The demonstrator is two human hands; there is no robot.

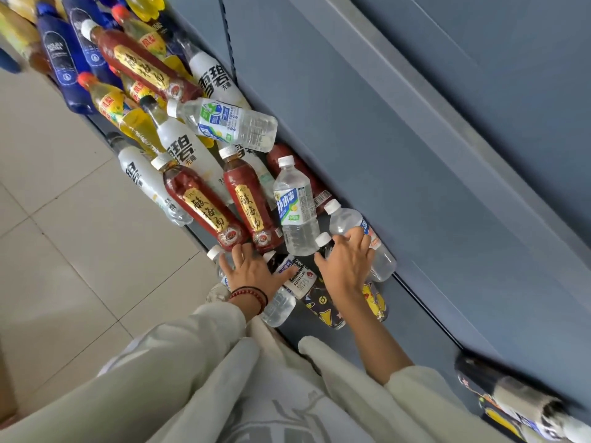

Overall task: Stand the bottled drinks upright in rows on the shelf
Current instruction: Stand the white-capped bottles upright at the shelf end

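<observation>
Clear bottles (297,206) lie under both outstretched, spread hands (300,266).

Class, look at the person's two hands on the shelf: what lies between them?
In the head view, a dark Suntory-labelled bottle lies between the left hand and right hand.

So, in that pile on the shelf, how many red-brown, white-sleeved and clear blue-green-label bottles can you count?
Red-brown bottles with gold labels: 4
White-sleeved bottles: 4, one mostly hidden
Clear bottles with blue-green labels: 2
Total: 10
</observation>
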